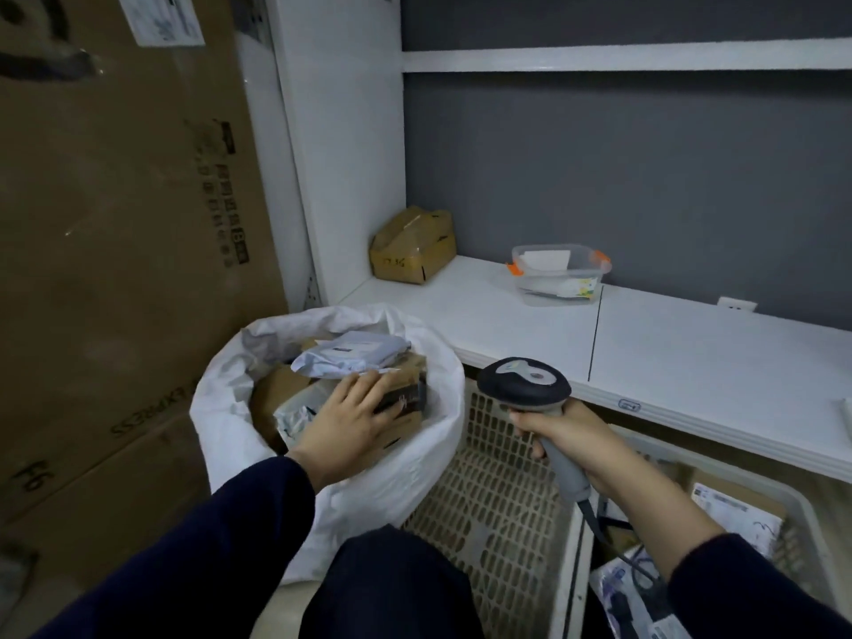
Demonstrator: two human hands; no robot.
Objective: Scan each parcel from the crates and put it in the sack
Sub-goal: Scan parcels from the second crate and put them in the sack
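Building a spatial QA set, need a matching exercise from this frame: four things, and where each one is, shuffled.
Things
1. barcode scanner
2. clear tub with orange latches
3. small cardboard box
4. grey mailer

Places
A. on top of the pile in the white sack
B. left back corner of the white shelf
C. gripped by the right hand
D. on the white shelf, just left of its seam

Pairs: 1-C, 2-D, 3-B, 4-A
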